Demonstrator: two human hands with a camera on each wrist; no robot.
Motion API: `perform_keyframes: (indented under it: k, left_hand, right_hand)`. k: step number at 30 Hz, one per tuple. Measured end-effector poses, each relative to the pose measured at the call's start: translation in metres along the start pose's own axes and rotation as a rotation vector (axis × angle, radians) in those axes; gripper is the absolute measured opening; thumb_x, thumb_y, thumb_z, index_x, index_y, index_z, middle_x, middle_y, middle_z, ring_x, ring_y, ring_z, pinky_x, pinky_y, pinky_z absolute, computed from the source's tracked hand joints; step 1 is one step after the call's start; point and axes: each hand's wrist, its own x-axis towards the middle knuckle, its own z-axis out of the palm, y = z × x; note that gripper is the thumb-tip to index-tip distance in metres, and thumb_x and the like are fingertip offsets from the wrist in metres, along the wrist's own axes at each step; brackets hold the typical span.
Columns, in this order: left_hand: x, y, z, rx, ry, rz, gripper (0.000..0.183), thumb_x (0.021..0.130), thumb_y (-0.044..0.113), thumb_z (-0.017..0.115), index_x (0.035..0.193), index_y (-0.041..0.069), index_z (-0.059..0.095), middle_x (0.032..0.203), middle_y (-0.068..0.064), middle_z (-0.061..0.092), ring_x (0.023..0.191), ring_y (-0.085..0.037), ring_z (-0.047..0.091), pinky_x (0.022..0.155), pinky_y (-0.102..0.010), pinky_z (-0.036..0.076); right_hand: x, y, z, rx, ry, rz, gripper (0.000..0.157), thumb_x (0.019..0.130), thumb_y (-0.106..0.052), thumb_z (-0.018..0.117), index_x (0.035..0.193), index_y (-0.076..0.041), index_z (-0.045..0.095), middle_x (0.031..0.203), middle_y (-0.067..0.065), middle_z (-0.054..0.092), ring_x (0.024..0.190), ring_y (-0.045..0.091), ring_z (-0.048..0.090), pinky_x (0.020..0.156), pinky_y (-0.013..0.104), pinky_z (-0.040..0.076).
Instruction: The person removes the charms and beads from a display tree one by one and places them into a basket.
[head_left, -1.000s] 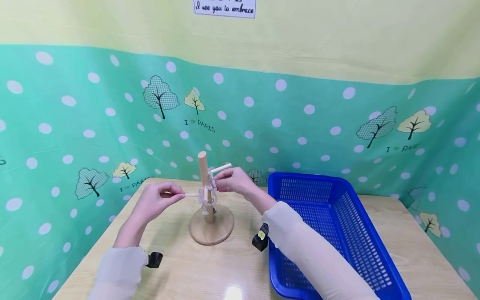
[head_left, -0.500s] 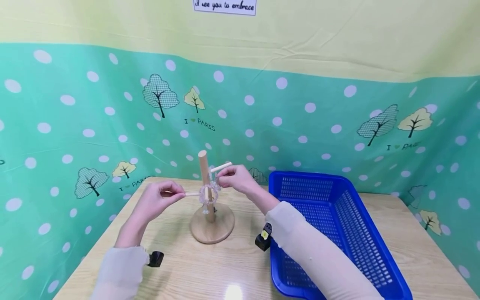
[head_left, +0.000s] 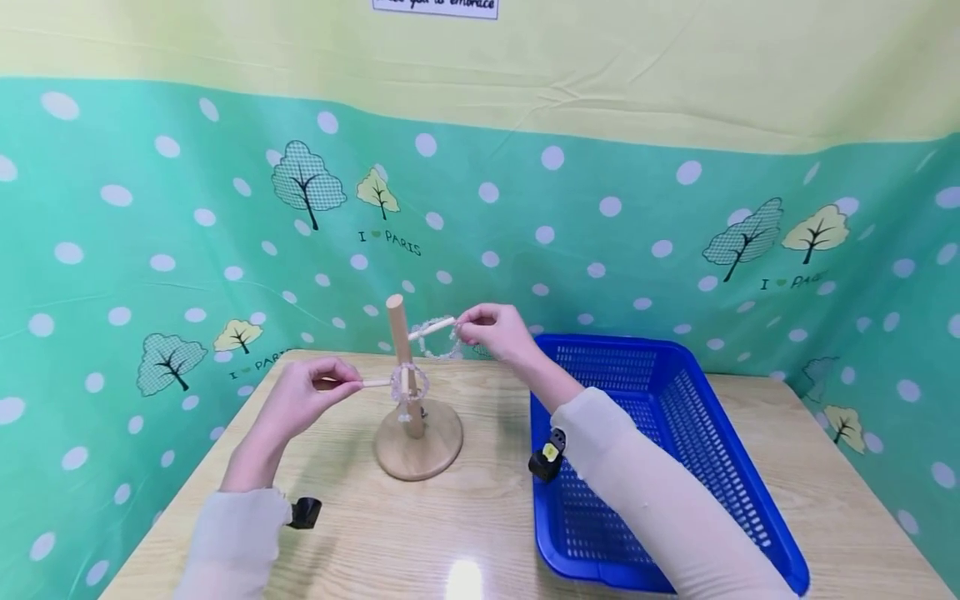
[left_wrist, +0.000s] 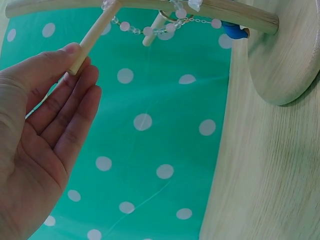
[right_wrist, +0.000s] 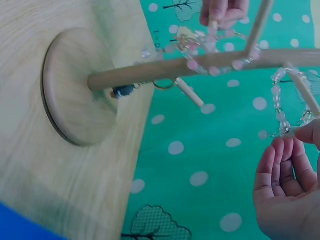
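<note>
Right hand: thumb and fingertips pinch the lower end of a clear-bead bracelet, just beside the tip of the upper right peg.
Clear-bead bracelet: at the upper right peg, its strands visible on both sides of it; I cannot tell whether the loop encloses the peg.
Left hand: my thumb and fingers pinch the free end of the left peg.
Wooden stand: upright on the table, its round base flat, between my two arms.
Pink-bead bracelet: hangs against the post, below the upper right peg.
Rear peg: a metal ring sits by its base, and a dark blue piece lies along the post near the base.
Basket: blue, perforated, on the table to my right, partly covered by my right sleeve.
Backdrop: green dotted cloth behind the table.
</note>
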Motion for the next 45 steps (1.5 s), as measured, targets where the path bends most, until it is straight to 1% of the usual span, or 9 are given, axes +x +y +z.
perform_keyframes:
  k: [10,18,21,26,30,38,40,43,45]
  left_hand:
    - [-0.002,-0.001,-0.002,0.010,-0.006,-0.039,0.006,0.088,0.009,0.075,0.092,0.004,0.074,0.093,-0.013,0.073,0.077,-0.001,0.064,0.073,-0.013,0.057]
    - [-0.004,-0.002,-0.003,0.004,-0.010,-0.043,0.006,0.088,0.009,0.075,0.092,0.004,0.074,0.093,-0.013,0.073,0.077,-0.001,0.064,0.073,-0.013,0.057]
    - [-0.004,-0.002,-0.003,-0.005,-0.012,-0.048,0.007,0.089,0.009,0.075,0.092,0.004,0.074,0.093,-0.013,0.073,0.077,0.000,0.064,0.072,-0.013,0.057]
    - [-0.004,-0.002,-0.004,-0.018,-0.012,-0.049,0.008,0.089,0.010,0.075,0.093,0.003,0.074,0.093,-0.014,0.073,0.077,0.000,0.065,0.073,-0.013,0.057]
    - [-0.002,-0.001,-0.005,-0.029,-0.012,-0.046,0.008,0.089,0.010,0.075,0.093,0.003,0.074,0.094,-0.014,0.072,0.077,0.000,0.065,0.073,-0.013,0.057]
    - [-0.002,0.001,-0.005,-0.033,-0.013,-0.049,0.008,0.089,0.010,0.075,0.093,0.002,0.073,0.093,-0.015,0.072,0.077,0.000,0.064,0.072,-0.013,0.057]
    - [-0.001,0.002,-0.005,-0.035,-0.008,-0.042,0.008,0.089,0.009,0.075,0.093,0.002,0.073,0.093,-0.015,0.072,0.076,0.000,0.064,0.072,-0.012,0.057]
    - [0.000,0.002,-0.004,-0.035,-0.004,-0.028,0.008,0.089,0.009,0.075,0.092,0.002,0.073,0.092,-0.016,0.072,0.076,0.000,0.064,0.072,-0.012,0.057]
    - [0.001,0.003,-0.003,-0.036,-0.005,-0.024,0.008,0.089,0.009,0.075,0.092,0.002,0.073,0.092,-0.015,0.072,0.076,0.001,0.064,0.072,-0.012,0.057]
  right_hand:
    - [-0.003,-0.012,-0.039,-0.036,0.078,-0.091,0.013,0.090,-0.008,0.067,0.100,0.000,0.071,0.081,-0.004,0.068,0.077,0.010,0.062,0.080,0.028,0.056]
    - [-0.009,-0.013,-0.076,-0.093,0.138,-0.098,0.013,0.091,-0.009,0.067,0.100,-0.001,0.069,0.081,-0.010,0.067,0.078,0.007,0.061,0.074,0.018,0.053]
    - [-0.013,-0.009,-0.090,-0.125,0.155,-0.085,0.014,0.092,-0.010,0.066,0.102,-0.001,0.068,0.084,-0.010,0.067,0.081,0.007,0.061,0.079,0.021,0.054]
    - [-0.021,0.008,-0.112,-0.185,0.175,-0.051,0.017,0.095,-0.015,0.065,0.105,-0.002,0.067,0.091,-0.008,0.067,0.088,0.009,0.061,0.092,0.037,0.054]
    - [-0.026,0.025,-0.127,-0.248,0.170,-0.026,0.021,0.096,-0.020,0.065,0.108,-0.002,0.068,0.096,-0.003,0.068,0.089,0.008,0.061,0.093,0.041,0.053]
    - [-0.033,0.052,-0.147,-0.365,0.136,0.012,0.021,0.096,-0.019,0.066,0.108,-0.001,0.068,0.108,0.012,0.069,0.086,0.007,0.060,0.085,0.033,0.053]
    - [-0.033,0.060,-0.151,-0.389,0.110,0.012,0.020,0.097,-0.017,0.065,0.107,0.000,0.069,0.108,0.013,0.070,0.086,0.007,0.060,0.084,0.034,0.054]
    - [-0.033,0.073,-0.158,-0.422,0.041,-0.004,0.019,0.097,-0.015,0.065,0.106,0.001,0.069,0.105,0.015,0.070,0.085,0.009,0.062,0.083,0.039,0.055]
    - [-0.033,0.082,-0.162,-0.436,-0.013,-0.016,0.018,0.096,-0.014,0.066,0.104,0.001,0.070,0.101,0.015,0.071,0.084,0.011,0.063,0.081,0.039,0.056]
